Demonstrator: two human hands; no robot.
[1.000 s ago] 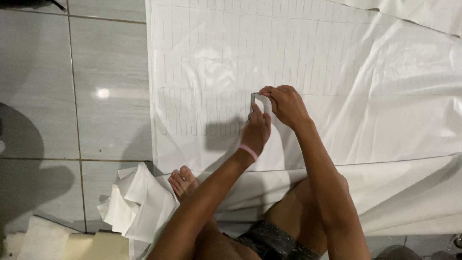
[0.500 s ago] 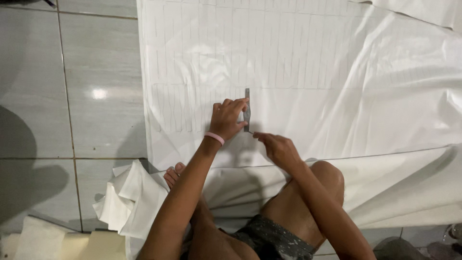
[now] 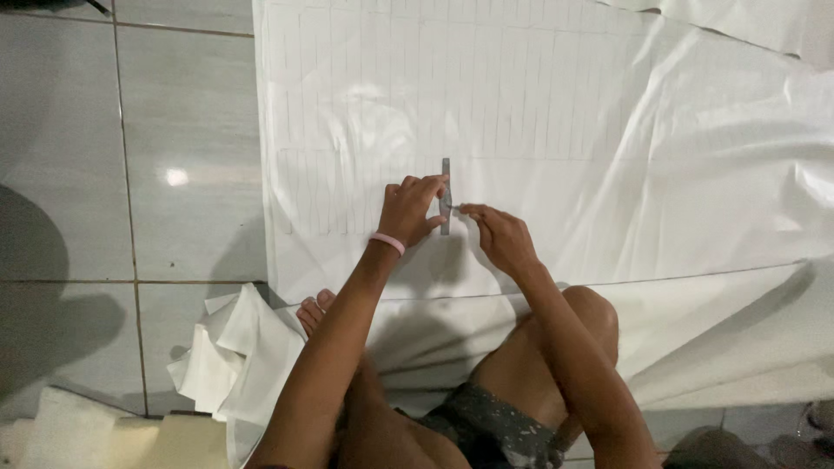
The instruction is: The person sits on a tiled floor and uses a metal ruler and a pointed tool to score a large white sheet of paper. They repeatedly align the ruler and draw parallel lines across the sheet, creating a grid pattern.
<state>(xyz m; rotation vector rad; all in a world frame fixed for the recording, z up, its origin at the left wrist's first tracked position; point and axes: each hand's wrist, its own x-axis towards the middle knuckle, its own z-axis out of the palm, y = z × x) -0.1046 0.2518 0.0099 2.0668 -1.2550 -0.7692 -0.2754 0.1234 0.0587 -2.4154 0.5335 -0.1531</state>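
A large white cloth [image 3: 608, 130] lies spread over the tiled floor, marked with rows of thin pencilled rectangles. My left hand [image 3: 410, 208], with a pink band at the wrist, presses a narrow grey strip [image 3: 446, 178] upright on the cloth. My right hand [image 3: 498, 236] sits just right of the strip with its fingertips at the strip's edge, pinched as if on a thin marker that I cannot make out. My knee [image 3: 584, 306] and bare foot [image 3: 311, 313] rest on the cloth's near edge.
Grey floor tiles [image 3: 130, 174] lie to the left of the cloth. A crumpled heap of white fabric [image 3: 230, 356] sits by my foot at the lower left. More white cloth [image 3: 747, 22] overlaps at the top right.
My left hand has slid the grey strip to a spot lower on the cloth and stood it upright. My right hand came off the strip and now rests beside it.
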